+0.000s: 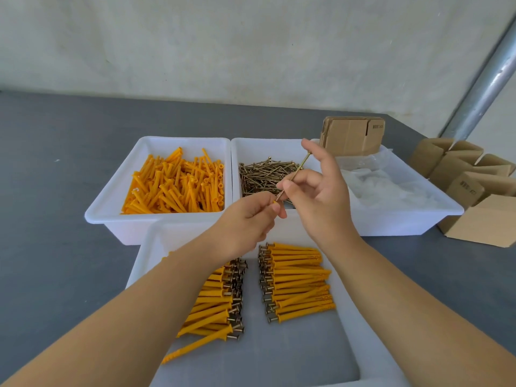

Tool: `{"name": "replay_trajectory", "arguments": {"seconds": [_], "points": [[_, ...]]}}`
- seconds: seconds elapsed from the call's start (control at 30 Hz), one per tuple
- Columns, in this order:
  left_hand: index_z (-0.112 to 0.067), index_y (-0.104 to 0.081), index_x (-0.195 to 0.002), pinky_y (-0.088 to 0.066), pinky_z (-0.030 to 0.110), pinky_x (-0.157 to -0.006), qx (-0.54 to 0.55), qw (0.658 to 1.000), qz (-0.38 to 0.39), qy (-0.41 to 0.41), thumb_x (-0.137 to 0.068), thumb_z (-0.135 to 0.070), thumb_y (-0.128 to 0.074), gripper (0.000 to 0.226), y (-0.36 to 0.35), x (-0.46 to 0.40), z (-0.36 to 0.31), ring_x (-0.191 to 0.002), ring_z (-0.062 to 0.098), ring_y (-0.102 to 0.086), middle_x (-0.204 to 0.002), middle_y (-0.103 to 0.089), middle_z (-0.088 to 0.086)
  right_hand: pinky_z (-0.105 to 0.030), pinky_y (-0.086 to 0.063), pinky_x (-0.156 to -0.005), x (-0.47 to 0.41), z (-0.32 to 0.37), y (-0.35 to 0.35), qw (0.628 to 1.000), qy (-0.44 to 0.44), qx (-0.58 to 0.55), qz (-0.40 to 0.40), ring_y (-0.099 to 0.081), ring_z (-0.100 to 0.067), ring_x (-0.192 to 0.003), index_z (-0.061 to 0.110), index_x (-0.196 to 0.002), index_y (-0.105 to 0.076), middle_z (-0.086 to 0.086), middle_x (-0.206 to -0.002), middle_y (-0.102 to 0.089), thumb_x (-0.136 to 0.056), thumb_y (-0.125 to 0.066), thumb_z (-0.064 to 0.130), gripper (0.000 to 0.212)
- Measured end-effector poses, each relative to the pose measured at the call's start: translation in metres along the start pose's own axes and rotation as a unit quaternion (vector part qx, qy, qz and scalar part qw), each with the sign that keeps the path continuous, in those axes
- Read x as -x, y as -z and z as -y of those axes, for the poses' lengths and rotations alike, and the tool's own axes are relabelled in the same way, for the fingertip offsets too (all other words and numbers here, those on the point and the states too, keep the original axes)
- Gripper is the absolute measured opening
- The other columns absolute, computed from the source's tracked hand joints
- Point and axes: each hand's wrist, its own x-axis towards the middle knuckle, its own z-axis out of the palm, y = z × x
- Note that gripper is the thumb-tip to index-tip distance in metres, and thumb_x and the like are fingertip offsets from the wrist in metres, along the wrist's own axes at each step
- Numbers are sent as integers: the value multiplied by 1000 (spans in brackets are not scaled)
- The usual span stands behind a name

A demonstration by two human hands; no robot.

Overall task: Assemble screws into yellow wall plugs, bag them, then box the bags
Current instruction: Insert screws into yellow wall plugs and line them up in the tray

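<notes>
My left hand grips a yellow wall plug; only its open end shows between my fingertips. My right hand pinches a brass screw, whose tip sits at the plug's mouth and whose head points up and away. Both hands hover above the near white tray, which holds two rows of assembled plugs with screws. Behind, one white bin holds loose yellow plugs and the middle bin holds loose screws.
A third white bin at the right holds clear plastic bags. Flat cardboard blanks stand behind it. Several open small cardboard boxes sit at the far right. A metal pole leans by the wall. The table is dark grey.
</notes>
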Motion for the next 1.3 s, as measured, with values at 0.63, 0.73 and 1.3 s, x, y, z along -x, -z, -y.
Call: {"name": "replay_trajectory", "arguments": {"seconds": [0.63, 0.73, 1.3], "points": [[-18, -64, -83, -52, 28, -65, -225, 965, -33, -132, -81, -8, -72, 12, -13, 0, 9, -72, 14, -61, -78, -67, -2, -12, -47, -66, -4, -5, 10, 998, -29, 28, -53, -65, 2, -80, 14, -108, -74, 9, -99, -71, -101, -53, 17, 23], [-19, -63, -89, -53, 36, -72, -353, 926, -17, -129, -87, -15, -64, 5, -26, -3, 14, -78, 16, -60, -82, -65, -3, -11, -47, -66, -3, -6, 10, 998, -28, 30, -52, -65, 2, -80, 14, -107, -75, 13, -96, -71, -99, -54, 19, 23], [-15, -68, -100, -52, 38, -76, -483, 859, 12, -171, -98, -25, -51, 20, -41, -11, 21, -93, 20, -59, -100, -61, 0, -10, -47, -66, -4, -8, 12, 997, -42, 61, -36, -66, 1, -80, 22, -103, -75, 27, -90, -70, -98, -56, 11, 23]]}}
